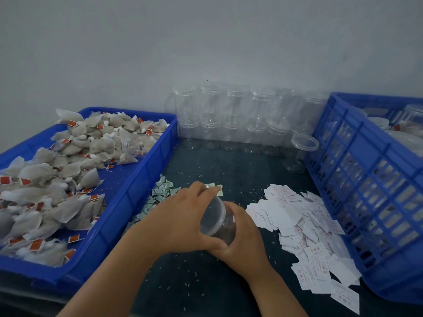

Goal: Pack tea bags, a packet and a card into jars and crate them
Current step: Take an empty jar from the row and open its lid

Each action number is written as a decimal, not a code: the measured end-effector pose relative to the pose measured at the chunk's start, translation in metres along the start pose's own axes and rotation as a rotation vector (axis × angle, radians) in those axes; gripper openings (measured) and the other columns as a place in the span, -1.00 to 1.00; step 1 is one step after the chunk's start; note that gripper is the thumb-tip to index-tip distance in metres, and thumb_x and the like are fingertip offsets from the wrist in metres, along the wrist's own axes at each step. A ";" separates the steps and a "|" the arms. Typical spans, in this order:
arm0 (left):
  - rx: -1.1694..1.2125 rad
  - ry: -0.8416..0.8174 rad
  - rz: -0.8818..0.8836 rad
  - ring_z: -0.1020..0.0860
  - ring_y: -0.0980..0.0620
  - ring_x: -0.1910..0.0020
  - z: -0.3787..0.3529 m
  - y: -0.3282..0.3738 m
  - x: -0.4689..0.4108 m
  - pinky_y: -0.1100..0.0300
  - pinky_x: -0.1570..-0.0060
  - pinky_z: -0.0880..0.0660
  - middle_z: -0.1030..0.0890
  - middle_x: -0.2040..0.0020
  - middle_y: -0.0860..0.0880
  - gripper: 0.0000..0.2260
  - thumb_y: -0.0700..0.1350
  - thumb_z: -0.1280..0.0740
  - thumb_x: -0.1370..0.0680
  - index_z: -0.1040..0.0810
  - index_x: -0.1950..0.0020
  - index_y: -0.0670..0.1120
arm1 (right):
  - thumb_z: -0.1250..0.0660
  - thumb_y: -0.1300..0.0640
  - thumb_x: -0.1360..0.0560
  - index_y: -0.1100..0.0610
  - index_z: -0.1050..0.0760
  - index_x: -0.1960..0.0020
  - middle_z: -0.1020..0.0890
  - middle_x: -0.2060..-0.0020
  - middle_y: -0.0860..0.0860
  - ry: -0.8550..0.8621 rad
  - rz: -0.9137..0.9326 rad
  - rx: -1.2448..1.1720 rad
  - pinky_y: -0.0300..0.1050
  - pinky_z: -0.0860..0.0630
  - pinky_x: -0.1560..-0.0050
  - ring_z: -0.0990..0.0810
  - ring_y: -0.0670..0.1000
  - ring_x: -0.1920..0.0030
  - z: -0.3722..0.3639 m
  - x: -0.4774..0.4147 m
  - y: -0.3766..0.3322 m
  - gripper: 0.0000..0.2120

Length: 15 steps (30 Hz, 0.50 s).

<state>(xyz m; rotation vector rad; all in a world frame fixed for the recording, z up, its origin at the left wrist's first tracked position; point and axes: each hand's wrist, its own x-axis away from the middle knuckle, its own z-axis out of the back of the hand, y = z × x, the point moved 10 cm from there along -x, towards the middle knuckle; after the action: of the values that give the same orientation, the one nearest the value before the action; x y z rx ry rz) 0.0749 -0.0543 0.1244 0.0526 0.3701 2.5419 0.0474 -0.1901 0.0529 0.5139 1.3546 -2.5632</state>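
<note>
A clear plastic jar (219,221) lies tilted between both hands over the dark table, its lidded end toward the upper left. My left hand (183,220) curls round the lid end. My right hand (240,239) grips the jar's body from below and behind. A blue tray (146,170) on the left holds a heap of tea bags (59,179) with red tags, and a clear jar (137,144) lies among them. Small green-white packets (160,193) lie just beyond my left hand. White cards (304,227) are spread to the right.
Several empty clear jars (231,117) are stacked in two rows against the wall, and one lidded jar (302,152) stands apart at their right. A blue slatted crate (366,184) with filled jars stands at the far right. Small grains litter the table.
</note>
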 end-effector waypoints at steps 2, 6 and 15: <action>0.032 -0.009 -0.020 -0.43 0.16 -0.24 0.003 0.001 0.002 0.17 -0.18 -0.45 -0.36 -0.27 0.25 -0.04 0.57 -0.35 -0.30 0.04 -0.58 0.44 | -0.60 -0.24 -0.31 0.03 -0.48 -0.50 -0.60 -0.32 -0.19 0.002 -0.008 0.002 -0.05 -0.60 -0.28 -0.59 -0.14 -0.29 -0.001 0.000 0.002 -0.16; 0.066 0.086 0.086 -0.53 0.17 -0.06 0.015 -0.004 -0.001 0.18 -0.03 -0.50 -0.51 -0.11 0.23 -0.23 0.64 -0.26 -0.28 -0.26 -0.41 0.39 | -0.57 -0.23 -0.35 0.01 -0.44 -0.49 -0.62 -0.31 -0.13 0.157 0.080 0.076 -0.18 -0.55 -0.26 -0.58 -0.14 -0.26 0.008 -0.001 -0.009 -0.20; 0.962 0.300 0.590 -0.74 -0.02 0.21 0.004 -0.071 0.000 -0.04 0.22 -0.70 -0.72 0.08 -0.02 -0.66 0.32 -0.17 -0.55 -0.55 -0.06 0.12 | -0.65 -0.28 -0.29 -0.05 -0.38 -0.50 -0.54 -0.30 -0.30 0.506 -0.014 -0.004 0.12 -0.68 -0.18 -0.65 0.04 -0.23 0.050 0.005 0.014 -0.10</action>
<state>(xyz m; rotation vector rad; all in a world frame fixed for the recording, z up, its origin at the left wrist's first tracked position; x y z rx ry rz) 0.1131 0.0034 0.1086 0.1587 1.8950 2.6437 0.0368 -0.2395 0.0659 1.2185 1.5022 -2.5381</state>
